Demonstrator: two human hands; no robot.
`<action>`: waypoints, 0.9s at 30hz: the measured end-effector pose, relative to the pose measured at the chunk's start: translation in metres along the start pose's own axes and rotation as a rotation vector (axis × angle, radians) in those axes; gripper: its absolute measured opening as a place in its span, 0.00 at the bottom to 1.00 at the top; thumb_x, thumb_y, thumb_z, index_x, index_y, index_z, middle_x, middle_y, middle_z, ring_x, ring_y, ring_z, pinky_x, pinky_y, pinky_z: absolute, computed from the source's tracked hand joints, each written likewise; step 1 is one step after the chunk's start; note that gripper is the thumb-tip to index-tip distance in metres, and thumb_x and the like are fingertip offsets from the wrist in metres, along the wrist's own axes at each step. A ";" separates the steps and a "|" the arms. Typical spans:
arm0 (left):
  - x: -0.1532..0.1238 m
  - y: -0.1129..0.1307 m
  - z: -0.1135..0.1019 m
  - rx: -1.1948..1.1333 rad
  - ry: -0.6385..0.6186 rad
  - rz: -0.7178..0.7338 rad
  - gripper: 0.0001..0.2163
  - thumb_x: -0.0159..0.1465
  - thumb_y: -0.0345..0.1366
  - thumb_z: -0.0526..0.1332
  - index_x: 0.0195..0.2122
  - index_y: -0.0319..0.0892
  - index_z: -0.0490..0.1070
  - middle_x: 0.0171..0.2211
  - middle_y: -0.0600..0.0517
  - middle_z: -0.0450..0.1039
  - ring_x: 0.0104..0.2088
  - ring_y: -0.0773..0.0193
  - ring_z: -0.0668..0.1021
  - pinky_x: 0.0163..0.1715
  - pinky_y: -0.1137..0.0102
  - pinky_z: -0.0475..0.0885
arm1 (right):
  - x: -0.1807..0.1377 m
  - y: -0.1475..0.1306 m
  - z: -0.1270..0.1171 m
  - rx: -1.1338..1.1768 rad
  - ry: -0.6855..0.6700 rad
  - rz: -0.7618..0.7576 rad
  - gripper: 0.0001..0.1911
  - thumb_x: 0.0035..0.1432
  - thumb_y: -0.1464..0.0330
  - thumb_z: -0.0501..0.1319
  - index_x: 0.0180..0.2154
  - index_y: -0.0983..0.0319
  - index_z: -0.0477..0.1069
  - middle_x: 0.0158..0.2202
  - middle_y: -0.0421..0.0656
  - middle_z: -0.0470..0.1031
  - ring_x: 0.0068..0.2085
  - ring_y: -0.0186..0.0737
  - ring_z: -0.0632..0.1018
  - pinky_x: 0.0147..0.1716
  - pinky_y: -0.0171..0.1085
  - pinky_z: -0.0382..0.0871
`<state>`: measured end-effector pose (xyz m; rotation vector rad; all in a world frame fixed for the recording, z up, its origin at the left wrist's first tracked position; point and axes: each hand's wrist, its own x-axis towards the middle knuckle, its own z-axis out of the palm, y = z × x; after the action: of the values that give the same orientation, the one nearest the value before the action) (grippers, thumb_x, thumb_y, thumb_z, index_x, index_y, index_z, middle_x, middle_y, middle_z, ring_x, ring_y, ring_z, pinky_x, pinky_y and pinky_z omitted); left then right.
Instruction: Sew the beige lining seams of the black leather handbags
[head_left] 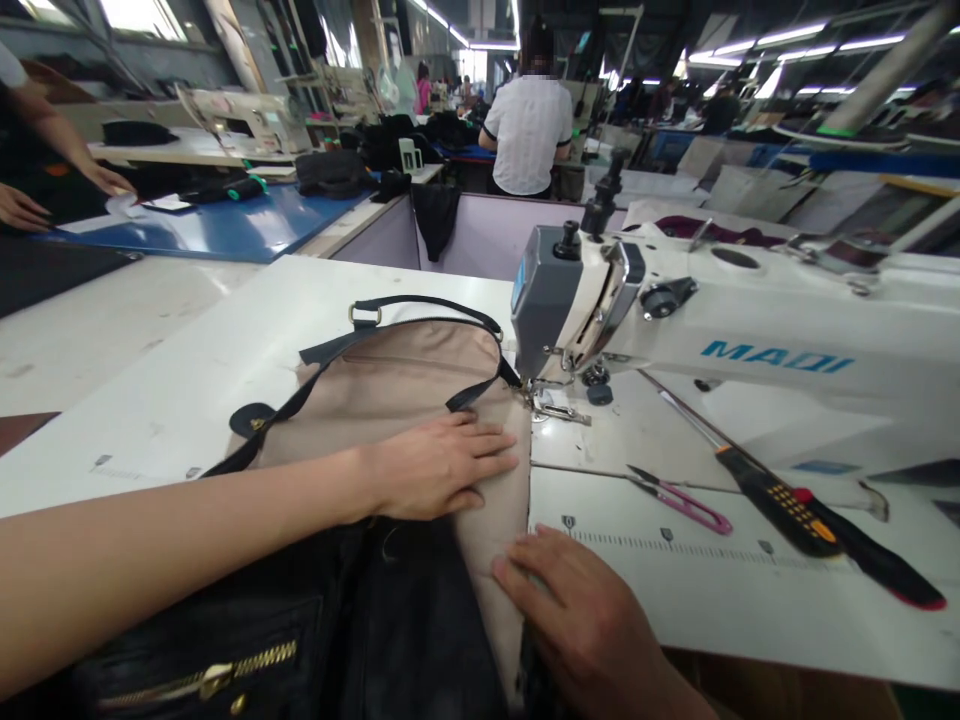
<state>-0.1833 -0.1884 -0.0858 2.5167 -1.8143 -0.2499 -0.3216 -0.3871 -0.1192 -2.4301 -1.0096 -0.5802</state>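
A black handbag with a gold zipper lies in front of me, its beige lining (390, 385) spread out on the sewing table. My left hand (442, 462) rests flat on this lining, fingers stretched out. Lower down, my right hand (577, 610) has its curled fingers closed on the lining's right edge. That edge runs up to the presser foot (551, 408) of the white and grey sewing machine (750, 310). Beyond my left hand, a black handle (427, 300) with a metal ring arches at the bag's far side. The black outer side (405, 620) lies nearest me.
Pink-handled thread snips (686, 503), a black and yellow screwdriver (780, 500) and another black-handled tool (877, 555) lie on the table's right. A co-worker's hands (105, 180) are at a blue table (225, 225) on the left. A person in white (531, 130) stands ahead.
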 end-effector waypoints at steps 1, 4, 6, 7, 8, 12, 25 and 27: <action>0.000 0.000 0.001 -0.006 -0.015 -0.002 0.25 0.68 0.41 0.54 0.65 0.46 0.53 0.66 0.44 0.49 0.65 0.52 0.58 0.62 0.53 0.53 | 0.000 0.003 -0.002 -0.009 -0.013 -0.018 0.19 0.64 0.79 0.45 0.43 0.67 0.74 0.39 0.50 0.77 0.42 0.45 0.78 0.46 0.45 0.77; 0.000 -0.002 0.000 -0.030 -0.057 -0.008 0.24 0.69 0.41 0.54 0.65 0.53 0.52 0.67 0.47 0.45 0.65 0.50 0.56 0.61 0.50 0.55 | -0.003 0.010 -0.004 -0.052 -0.013 -0.033 0.21 0.68 0.77 0.43 0.42 0.66 0.75 0.39 0.50 0.78 0.42 0.45 0.79 0.45 0.46 0.77; 0.001 -0.004 -0.004 -0.068 -0.070 -0.020 0.22 0.69 0.40 0.54 0.64 0.53 0.54 0.67 0.47 0.46 0.65 0.51 0.56 0.62 0.50 0.53 | -0.004 0.015 -0.003 -0.074 -0.005 -0.026 0.21 0.68 0.76 0.44 0.42 0.65 0.76 0.40 0.50 0.78 0.43 0.47 0.79 0.43 0.46 0.78; 0.002 -0.005 -0.007 -0.097 -0.076 -0.023 0.21 0.69 0.41 0.53 0.64 0.52 0.56 0.67 0.47 0.47 0.65 0.52 0.56 0.63 0.50 0.51 | -0.005 0.018 -0.003 -0.079 -0.005 -0.031 0.21 0.69 0.76 0.44 0.43 0.65 0.76 0.41 0.51 0.78 0.44 0.47 0.79 0.42 0.46 0.79; 0.003 -0.005 -0.011 -0.131 -0.084 -0.023 0.21 0.70 0.41 0.51 0.63 0.51 0.57 0.66 0.47 0.49 0.65 0.53 0.56 0.64 0.50 0.49 | -0.005 0.020 -0.002 -0.081 -0.006 -0.044 0.20 0.69 0.75 0.45 0.43 0.64 0.76 0.42 0.51 0.78 0.44 0.48 0.79 0.41 0.47 0.79; 0.009 -0.007 -0.023 -0.213 -0.114 -0.017 0.21 0.71 0.46 0.47 0.62 0.48 0.59 0.65 0.48 0.52 0.64 0.58 0.59 0.65 0.54 0.48 | -0.005 0.030 -0.001 -0.090 -0.014 -0.106 0.18 0.69 0.76 0.47 0.43 0.63 0.76 0.43 0.52 0.78 0.46 0.49 0.78 0.41 0.49 0.79; 0.018 -0.016 -0.036 -0.266 -0.144 -0.077 0.19 0.70 0.45 0.51 0.58 0.46 0.65 0.62 0.46 0.58 0.63 0.57 0.61 0.65 0.47 0.37 | 0.011 0.056 0.007 -0.103 -0.075 -0.074 0.18 0.67 0.79 0.47 0.47 0.69 0.74 0.49 0.55 0.74 0.51 0.51 0.75 0.45 0.51 0.77; 0.023 -0.025 -0.035 -0.256 -0.145 -0.084 0.19 0.70 0.44 0.51 0.59 0.47 0.64 0.62 0.46 0.58 0.64 0.58 0.61 0.65 0.48 0.36 | 0.016 0.064 0.009 -0.122 -0.102 -0.084 0.19 0.65 0.81 0.46 0.48 0.69 0.73 0.50 0.54 0.74 0.52 0.50 0.75 0.46 0.52 0.76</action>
<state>-0.1479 -0.2049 -0.0566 2.4510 -1.6020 -0.6397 -0.2623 -0.4145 -0.1331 -2.5572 -1.1532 -0.5657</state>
